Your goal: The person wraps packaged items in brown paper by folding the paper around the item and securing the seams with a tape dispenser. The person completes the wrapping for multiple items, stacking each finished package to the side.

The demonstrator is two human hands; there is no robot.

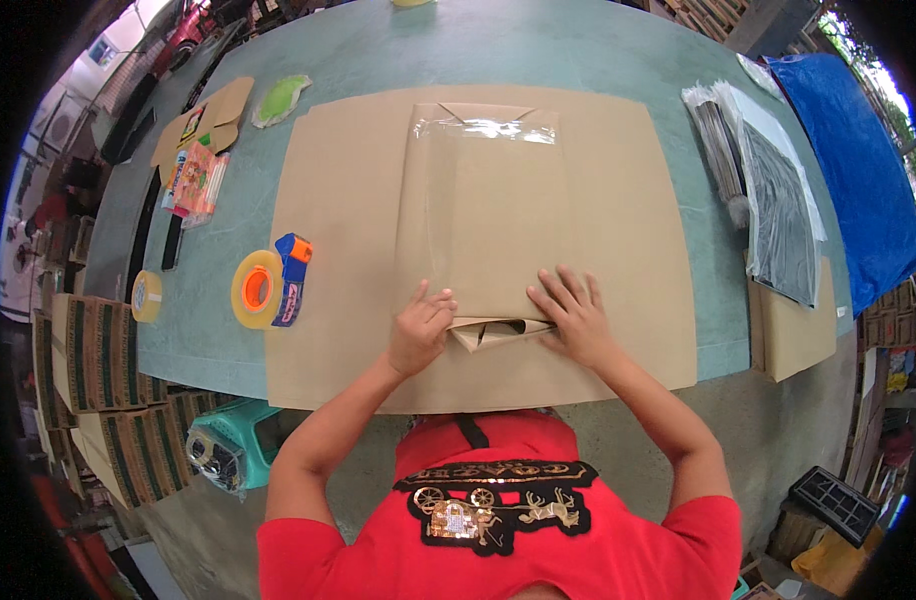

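Centrally, the paper-wrapped parcel (488, 215) lies on a brown sheet (343, 190). Left hand (419, 328) curls at its gaping near flap (470, 341), pinch unclear; right hand (575, 322) spreads open over the right corner, grasping nothing, presumably to steady the fold.

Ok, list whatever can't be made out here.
All in the head view:
1. What, if anything, the brown paper package contains: hidden by its wrapping.
2. Its underside: hidden against the brown sheet.
3. Yellow object: cut off by the top edge.
4. Red shirt: cut off by the lower edge.
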